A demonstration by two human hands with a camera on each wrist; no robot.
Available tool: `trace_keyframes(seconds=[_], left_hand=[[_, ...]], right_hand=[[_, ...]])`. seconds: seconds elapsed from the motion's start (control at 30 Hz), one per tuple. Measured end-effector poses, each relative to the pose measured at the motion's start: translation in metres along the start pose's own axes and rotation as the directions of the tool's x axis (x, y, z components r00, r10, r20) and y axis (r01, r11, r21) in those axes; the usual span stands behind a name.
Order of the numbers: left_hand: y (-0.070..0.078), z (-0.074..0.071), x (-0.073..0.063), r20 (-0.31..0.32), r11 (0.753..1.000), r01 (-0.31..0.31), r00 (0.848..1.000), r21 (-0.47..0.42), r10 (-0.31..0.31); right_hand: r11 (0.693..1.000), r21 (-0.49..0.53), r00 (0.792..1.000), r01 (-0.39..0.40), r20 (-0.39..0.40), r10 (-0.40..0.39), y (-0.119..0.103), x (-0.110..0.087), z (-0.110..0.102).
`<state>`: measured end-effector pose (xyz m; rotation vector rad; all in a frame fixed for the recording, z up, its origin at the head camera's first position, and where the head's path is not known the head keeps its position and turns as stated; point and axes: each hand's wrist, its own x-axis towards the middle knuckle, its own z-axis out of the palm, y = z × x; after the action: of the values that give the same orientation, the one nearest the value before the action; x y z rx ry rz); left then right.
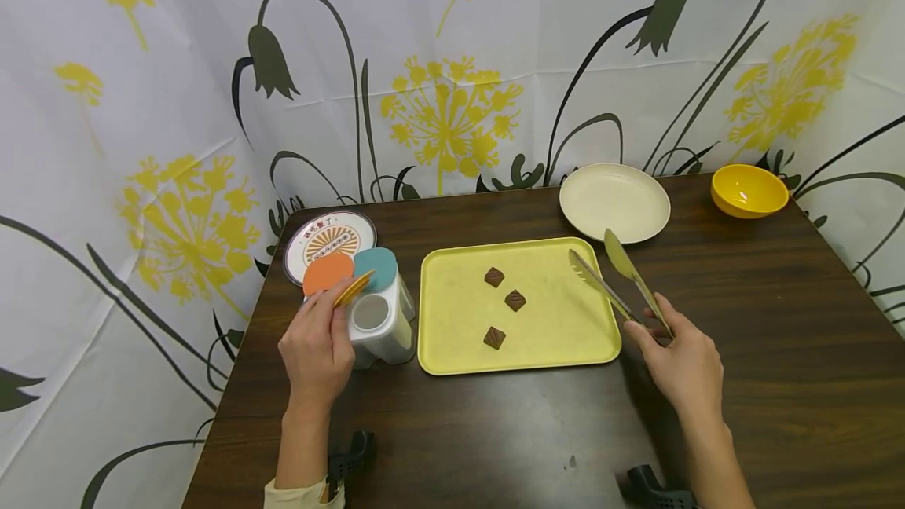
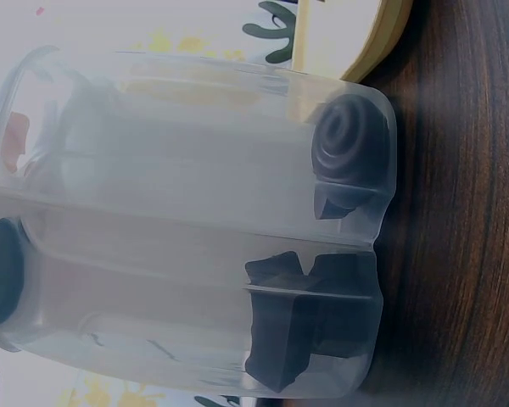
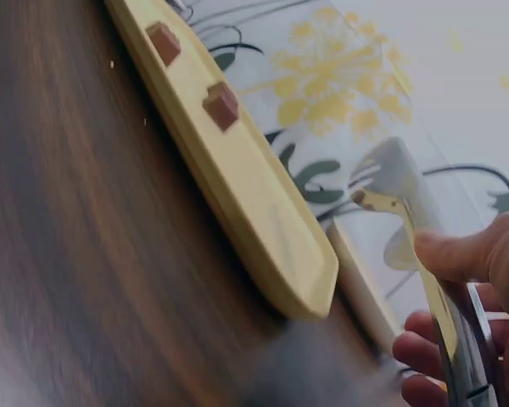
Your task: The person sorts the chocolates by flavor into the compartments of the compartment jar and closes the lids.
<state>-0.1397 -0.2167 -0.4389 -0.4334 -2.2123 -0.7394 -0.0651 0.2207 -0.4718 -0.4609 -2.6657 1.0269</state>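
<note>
My left hand pinches a yellow-orange lid, tilted on edge, above a clear plastic container with several compartments. One compartment's round mouth is uncovered; an orange lid and a teal lid top others. In the left wrist view, dark chocolate pieces lie at the container's bottom. Tongs are held by my right hand, their arms spread over the right end of a yellow tray. Nothing sits between the tong tips. Three chocolates lie on the tray.
Behind the container lies a patterned plate. A cream oval plate is beyond the tray's right corner, with a yellow bowl farther right. A flower-printed curtain hangs along the back edge of the dark wooden table.
</note>
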Motion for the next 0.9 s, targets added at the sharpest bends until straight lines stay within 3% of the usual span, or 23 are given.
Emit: trace_keyframes(seconds=[0.1, 0.27, 0.47, 0.7, 0.9], left_hand=[[0.0, 0.0, 0.0, -0.002, 1.0, 0.001, 1.0, -0.002, -0.001], [0.0, 0.0, 0.0, -0.01, 1.0, -0.009, 1.0, -0.006, 0.009], [0.0, 0.001, 0.0, -0.02, 0.999, -0.027, 0.999, -0.018, 0.026], [0.0, 0.001, 0.002, -0.024, 0.999, -0.038, 0.999, -0.021, 0.037], [0.0, 0.001, 0.001, -0.025, 0.999, -0.038, 0.999, -0.023, 0.037]], right_hand=[[0.995, -0.004, 0.995, -0.098, 0.001, 0.098, 0.008, 0.0, -0.005], [0.981, -0.014, 0.981, -0.193, -0.007, 0.193, 0.023, 0.001, -0.011], [0.972, 0.017, 0.971, -0.234, -0.041, 0.235, 0.039, 0.002, -0.014], [0.952, 0.013, 0.952, -0.305, -0.025, 0.305, 0.049, 0.003, -0.017], [0.949, 0.01, 0.949, -0.314, -0.018, 0.314, 0.053, 0.003, -0.018]])
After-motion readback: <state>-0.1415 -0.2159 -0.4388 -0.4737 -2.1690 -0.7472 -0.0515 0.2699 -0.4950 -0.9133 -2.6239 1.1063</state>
